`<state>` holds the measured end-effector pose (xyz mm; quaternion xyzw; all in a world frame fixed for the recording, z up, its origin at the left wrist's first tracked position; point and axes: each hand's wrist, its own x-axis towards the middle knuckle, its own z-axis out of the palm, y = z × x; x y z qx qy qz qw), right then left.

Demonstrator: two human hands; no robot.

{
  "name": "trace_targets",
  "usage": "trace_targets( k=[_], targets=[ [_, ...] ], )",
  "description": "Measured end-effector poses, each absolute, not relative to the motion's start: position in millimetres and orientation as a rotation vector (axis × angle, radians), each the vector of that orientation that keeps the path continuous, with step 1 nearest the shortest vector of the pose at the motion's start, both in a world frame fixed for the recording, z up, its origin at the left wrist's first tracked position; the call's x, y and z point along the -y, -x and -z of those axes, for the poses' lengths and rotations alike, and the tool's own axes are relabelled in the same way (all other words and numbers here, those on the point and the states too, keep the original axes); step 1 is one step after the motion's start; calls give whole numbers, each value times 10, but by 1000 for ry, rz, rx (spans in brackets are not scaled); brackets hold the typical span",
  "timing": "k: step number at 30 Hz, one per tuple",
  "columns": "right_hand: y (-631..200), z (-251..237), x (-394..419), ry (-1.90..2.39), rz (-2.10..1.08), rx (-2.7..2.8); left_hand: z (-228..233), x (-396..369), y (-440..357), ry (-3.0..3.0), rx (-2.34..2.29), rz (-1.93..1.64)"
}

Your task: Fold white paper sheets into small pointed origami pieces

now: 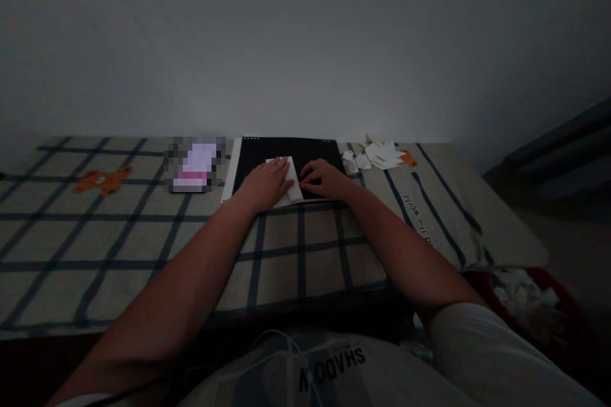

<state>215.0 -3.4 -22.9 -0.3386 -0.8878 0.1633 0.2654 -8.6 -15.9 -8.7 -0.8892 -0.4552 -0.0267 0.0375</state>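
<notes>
White paper piece (291, 183), pressed on black board (310, 154).
Left hand (265, 183) is laid flat, open, on it; right hand (325, 179) is curled, fingertips at its edge; paper scraps (377, 155) are heaped nearby.

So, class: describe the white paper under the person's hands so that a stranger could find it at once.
Start at the checked cloth over the table, then find the black board at its far edge by the wall. The folded white paper lies on that board between the left hand and right hand; unlike the loose white scraps to the right, it is one piece.
</notes>
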Motion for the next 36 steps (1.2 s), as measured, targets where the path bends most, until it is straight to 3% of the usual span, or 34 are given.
trace_targets(
  k=[18, 36],
  targets=[
    [-2163, 246, 21, 870, -448, 2463, 104, 36, 223, 2867, 1343, 121],
    [-2135, 119, 112, 1035, -67, 2618, 39, 161, 104, 2744, 1367, 112]
  ],
)
